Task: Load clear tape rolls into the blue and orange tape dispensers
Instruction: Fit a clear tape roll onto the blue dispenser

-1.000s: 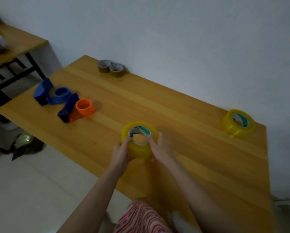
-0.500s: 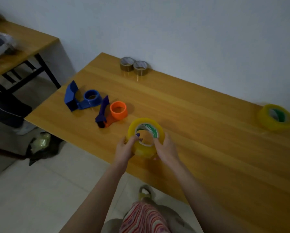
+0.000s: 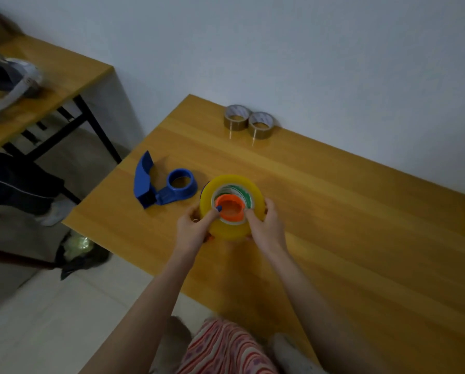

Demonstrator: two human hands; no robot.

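A yellowish clear tape roll (image 3: 232, 184) sits around the hub of the orange tape dispenser (image 3: 231, 211), whose orange core shows through the roll's centre. The rest of that dispenser is hidden under the roll. My left hand (image 3: 195, 230) grips the roll's left side, one finger resting on the orange hub. My right hand (image 3: 265, 228) grips its right side. The blue tape dispenser (image 3: 161, 186) lies just to the left on the wooden table (image 3: 347, 211), its hub bare.
Two brown tape rolls (image 3: 249, 125) stand near the wall at the table's far edge. A second table (image 3: 61, 76) with a bag is at the left. The table's near-left edge drops to the floor, where a dark bag lies.
Both hands carried the tape roll left and away across the table and set it over the orange dispenser's hub. The camera view shifted left, so the second yellow roll left the frame.
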